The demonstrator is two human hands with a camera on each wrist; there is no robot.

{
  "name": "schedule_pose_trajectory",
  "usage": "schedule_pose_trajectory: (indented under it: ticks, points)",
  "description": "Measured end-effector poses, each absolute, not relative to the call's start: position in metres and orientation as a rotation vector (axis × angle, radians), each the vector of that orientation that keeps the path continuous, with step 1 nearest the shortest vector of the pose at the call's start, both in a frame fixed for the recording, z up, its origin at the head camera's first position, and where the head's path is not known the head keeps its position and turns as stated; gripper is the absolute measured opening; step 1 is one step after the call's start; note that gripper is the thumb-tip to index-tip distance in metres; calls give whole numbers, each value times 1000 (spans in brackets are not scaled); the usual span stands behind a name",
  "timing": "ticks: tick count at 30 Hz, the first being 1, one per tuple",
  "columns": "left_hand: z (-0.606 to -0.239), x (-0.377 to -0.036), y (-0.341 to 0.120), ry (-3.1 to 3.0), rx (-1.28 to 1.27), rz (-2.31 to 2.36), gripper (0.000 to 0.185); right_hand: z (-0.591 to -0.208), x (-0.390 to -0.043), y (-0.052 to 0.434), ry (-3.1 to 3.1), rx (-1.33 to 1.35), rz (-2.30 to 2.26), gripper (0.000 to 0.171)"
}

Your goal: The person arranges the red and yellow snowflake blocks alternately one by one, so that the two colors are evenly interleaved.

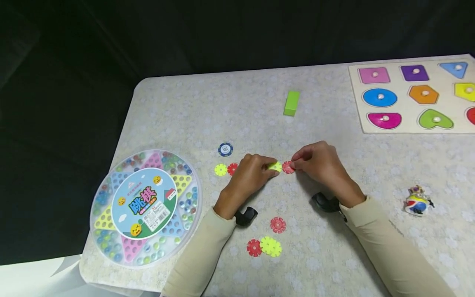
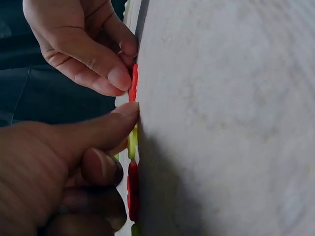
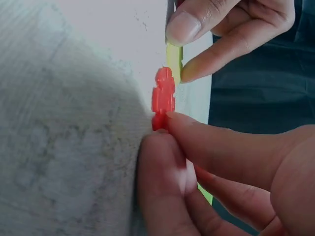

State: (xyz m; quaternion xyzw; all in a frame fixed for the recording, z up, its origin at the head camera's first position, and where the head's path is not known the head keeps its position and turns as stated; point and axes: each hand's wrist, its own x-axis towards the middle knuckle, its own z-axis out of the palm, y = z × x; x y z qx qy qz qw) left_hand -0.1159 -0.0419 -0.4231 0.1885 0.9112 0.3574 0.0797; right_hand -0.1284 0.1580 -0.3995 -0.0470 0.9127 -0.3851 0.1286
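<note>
Near the middle of the counter (image 1: 334, 255), the left hand (image 1: 252, 175) pinches a yellow snowflake disc (image 1: 275, 166); the right hand (image 1: 319, 163) pinches a red snowflake disc (image 1: 287, 167), edges nearly touching.

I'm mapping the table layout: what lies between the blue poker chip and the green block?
Only bare patterned tablecloth lies between the blue poker chip and the green block, as the head view shows.

Low table (image 1: 178, 103), pale floral-patterned cloth cover; black backdrop behind and left; white floor strip at lower left corner.
</note>
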Motion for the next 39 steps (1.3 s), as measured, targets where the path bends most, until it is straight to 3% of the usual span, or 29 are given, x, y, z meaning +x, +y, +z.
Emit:
schedule_pose_trajectory:
  ticks: [9,15,25,32,39]
  points:
    - [-418,-128,-31,2730,741,919,32,-408,-123,156,2728,-177,-1166,9]
    - [-424,-128,-22,2727,754,939,22,-411,-100,150,2852,-299,-1204,6]
    - [-427,-123,-22,2655,627,1092,25,-409,-30,143,2540,-844,-898,34]
    - [-425,-126,-20,2645,653,1124,24,-411,-30,144,2494,-836,-916,28]
    - [-424,-127,-21,2631,644,1117,24,-409,-41,153,2225,-702,-1212,15]
